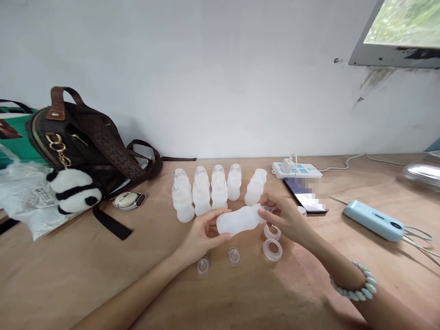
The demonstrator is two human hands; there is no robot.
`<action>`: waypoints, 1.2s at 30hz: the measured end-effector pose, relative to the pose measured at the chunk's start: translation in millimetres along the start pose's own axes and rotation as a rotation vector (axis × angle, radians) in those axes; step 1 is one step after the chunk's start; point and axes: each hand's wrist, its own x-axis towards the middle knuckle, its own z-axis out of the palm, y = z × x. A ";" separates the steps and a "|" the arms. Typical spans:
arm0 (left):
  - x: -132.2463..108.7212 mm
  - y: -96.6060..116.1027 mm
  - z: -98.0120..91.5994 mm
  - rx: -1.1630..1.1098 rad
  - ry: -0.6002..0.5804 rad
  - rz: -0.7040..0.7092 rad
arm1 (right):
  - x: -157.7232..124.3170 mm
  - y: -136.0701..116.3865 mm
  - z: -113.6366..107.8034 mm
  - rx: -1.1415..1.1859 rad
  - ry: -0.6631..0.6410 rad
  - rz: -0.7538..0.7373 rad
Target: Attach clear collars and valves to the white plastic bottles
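My left hand [206, 231] is wrapped round the base of a frosted white baby bottle [239, 220], held tilted nearly flat above the table. At the bottle's neck, my right hand [280, 215] pinches a clear part [269, 208], mostly hidden by the fingers. Below lie two clear nipples [203, 264] [234, 256]. Two pale collar rings [272, 250] [272, 232] rest under my right hand. Behind, several bottles with clear domed caps [219, 188] stand in a row, and an uncapped bottle [256, 187] stands to their right.
A dark backpack [85, 137] with a panda plush [75, 190] sits left, beside a beige mouse [129, 200]. To the right are a power strip [305, 170], a phone [304, 195] and a light-blue device [373, 220] with cables. The wall [220, 82] bounds the wooden table [240, 298].
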 end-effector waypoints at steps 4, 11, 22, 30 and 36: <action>-8.1 4.8 -1.0 0.461 0.077 0.327 | 0.3 -1.0 7.2 0.150 -0.002 0.197; -13.9 -4.3 -11.9 0.760 0.075 0.584 | -2.8 -4.6 12.3 0.222 -0.001 0.295; -5.0 -2.9 -12.0 0.669 0.156 0.483 | -3.2 -9.7 -62.9 -0.666 0.313 -0.017; -3.8 -1.6 -12.1 0.600 0.185 0.413 | -13.9 7.0 -86.0 -0.954 -0.104 0.191; -4.1 0.9 -10.4 0.455 0.236 0.306 | -12.6 -14.9 -87.1 -0.661 0.208 0.094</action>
